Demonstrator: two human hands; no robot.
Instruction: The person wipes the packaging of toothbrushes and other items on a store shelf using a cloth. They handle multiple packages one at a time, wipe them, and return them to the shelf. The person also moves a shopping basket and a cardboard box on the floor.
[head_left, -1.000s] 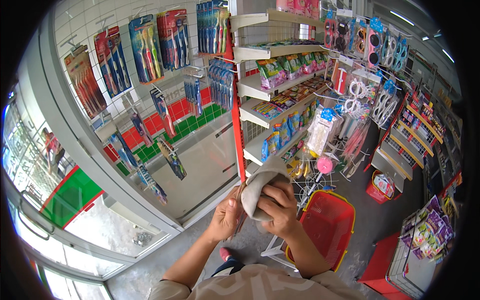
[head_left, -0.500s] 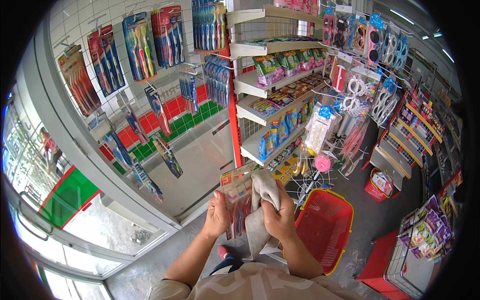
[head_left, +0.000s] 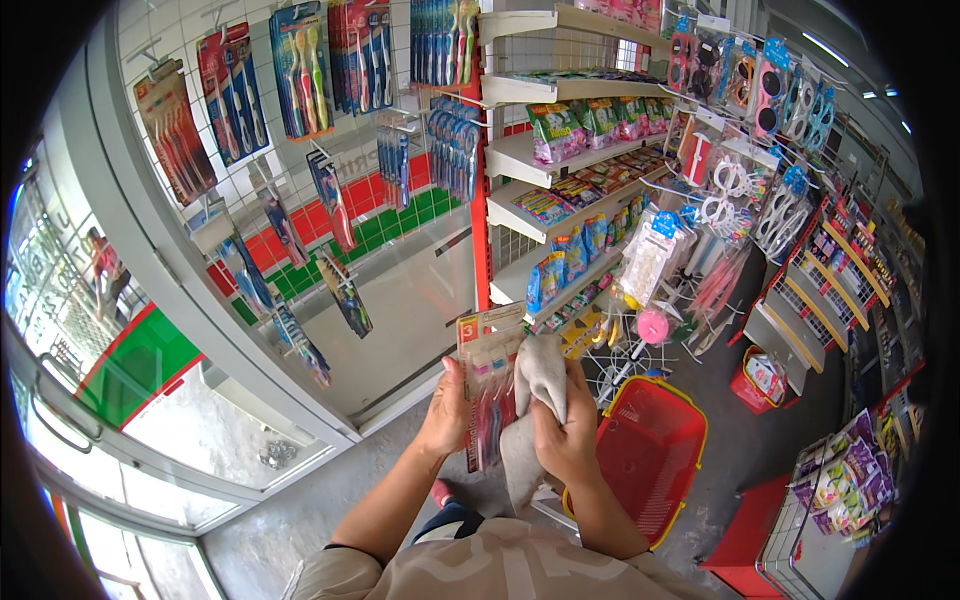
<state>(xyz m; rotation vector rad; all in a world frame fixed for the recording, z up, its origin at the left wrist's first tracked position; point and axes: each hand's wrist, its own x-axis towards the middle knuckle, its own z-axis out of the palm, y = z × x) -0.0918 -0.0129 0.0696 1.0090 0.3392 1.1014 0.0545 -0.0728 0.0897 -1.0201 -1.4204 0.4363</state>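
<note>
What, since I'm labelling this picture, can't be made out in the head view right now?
All in the head view:
- Most fingers of the left hand: hidden behind the toothbrush pack.
- The pack's right part: covered by the grey cloth.
- Some fingertips of the right hand: hidden by the cloth.
- Tops of the pink packages: cut off by the upper edge.
- Goods on the far rack: too small to identify.

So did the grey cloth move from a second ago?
Yes, down: the grey cloth now hangs wholly below the visible end of the red shelf post; before, its top reached higher.
</note>
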